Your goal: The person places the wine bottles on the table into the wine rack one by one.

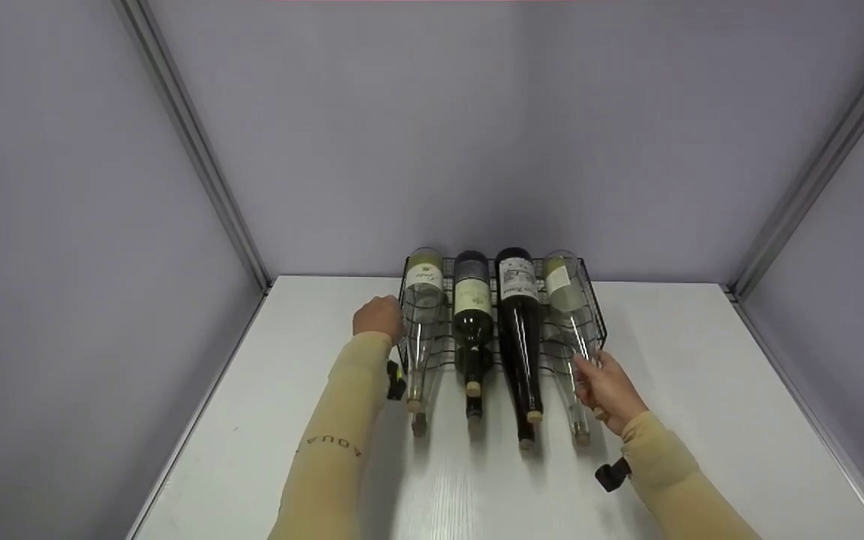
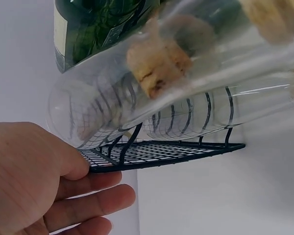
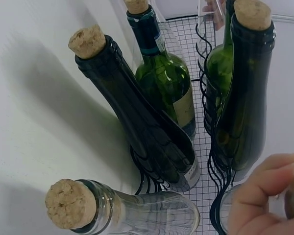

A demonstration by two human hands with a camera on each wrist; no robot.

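Note:
A black wire wine rack [image 1: 603, 327] stands on the table with corked bottles lying in two tiers. My left hand [image 1: 379, 316] is at its left side; in the left wrist view, that hand [image 2: 34, 181] pinches the dark frame edge, fingers below. My right hand [image 1: 610, 390] grips the neck of the upper clear bottle [image 1: 567, 295] at the right end; its cork [image 1: 601, 413] shows below the fingers. In the right wrist view, the right hand [image 3: 264, 196] is at the lower right. Another clear bottle [image 3: 154, 210] lies in the lower tier.
Left of the gripped bottle lie a dark bottle [image 1: 522, 330], a green bottle [image 1: 472, 296] and a labelled clear bottle [image 1: 424, 276] on the upper tier. Their necks project over the white table [image 1: 462, 495]. A grey wall [image 1: 432, 135] rises close behind the rack.

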